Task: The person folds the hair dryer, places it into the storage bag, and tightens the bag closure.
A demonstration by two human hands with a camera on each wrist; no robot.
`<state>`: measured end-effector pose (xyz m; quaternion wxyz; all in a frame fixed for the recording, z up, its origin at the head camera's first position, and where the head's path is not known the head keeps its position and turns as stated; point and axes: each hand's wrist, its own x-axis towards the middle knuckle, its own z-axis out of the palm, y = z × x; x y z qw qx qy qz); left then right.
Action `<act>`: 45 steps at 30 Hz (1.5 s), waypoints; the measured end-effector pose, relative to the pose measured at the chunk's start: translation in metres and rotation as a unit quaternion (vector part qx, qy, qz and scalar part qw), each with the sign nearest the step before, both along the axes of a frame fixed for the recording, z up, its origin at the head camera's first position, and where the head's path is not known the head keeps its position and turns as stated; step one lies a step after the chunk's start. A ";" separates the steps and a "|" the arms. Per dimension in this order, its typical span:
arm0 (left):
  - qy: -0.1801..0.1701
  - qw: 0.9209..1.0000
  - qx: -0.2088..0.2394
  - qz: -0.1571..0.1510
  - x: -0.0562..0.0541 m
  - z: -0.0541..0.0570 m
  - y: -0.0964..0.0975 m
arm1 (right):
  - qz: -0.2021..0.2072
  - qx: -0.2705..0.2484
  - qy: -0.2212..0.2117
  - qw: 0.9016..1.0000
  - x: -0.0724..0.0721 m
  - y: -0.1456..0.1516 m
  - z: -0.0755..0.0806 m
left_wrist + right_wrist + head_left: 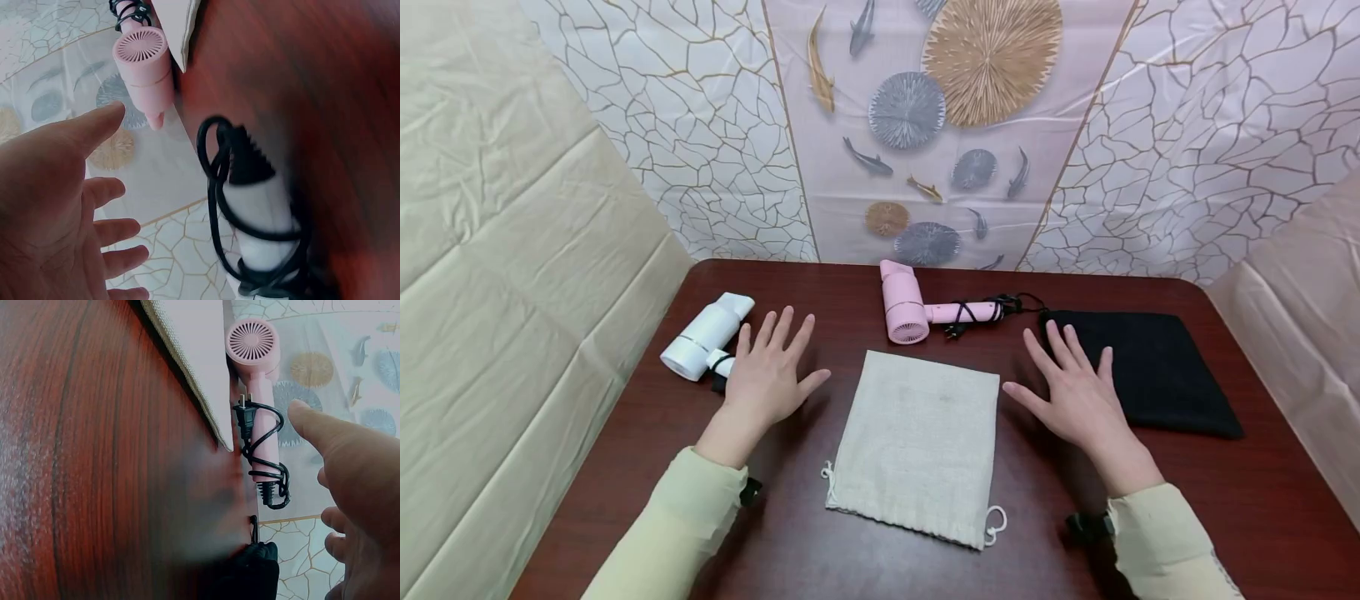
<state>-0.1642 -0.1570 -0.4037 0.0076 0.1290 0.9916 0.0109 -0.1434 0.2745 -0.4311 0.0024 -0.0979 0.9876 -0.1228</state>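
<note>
My left hand (767, 377) is spread over the left of the table, fingers straight, nothing in it. It partly hides the handle of a white hair dryer (703, 336), whose black cord wraps the grip in the left wrist view. My right hand (1078, 392), also spread and holding nothing, hovers by the left edge of a black cloth pouch (1157, 371). Between the hands lies a flat beige drawstring bag (922, 446), its corded end toward me. Behind it a pink hair dryer (904, 302) lies with its black cord (279, 425) wound round the handle.
The dark red wooden table (790, 550) ends at a patterned backdrop (925, 192) behind the dryers. Beige cloth walls (535, 275) rise on both sides. A white cord loop (996, 525) sticks out at the beige bag's near right corner.
</note>
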 end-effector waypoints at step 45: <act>-0.059 0.997 0.039 -0.028 -0.061 0.024 -0.131 | 0.059 -0.005 -0.014 0.998 -0.002 -0.020 0.008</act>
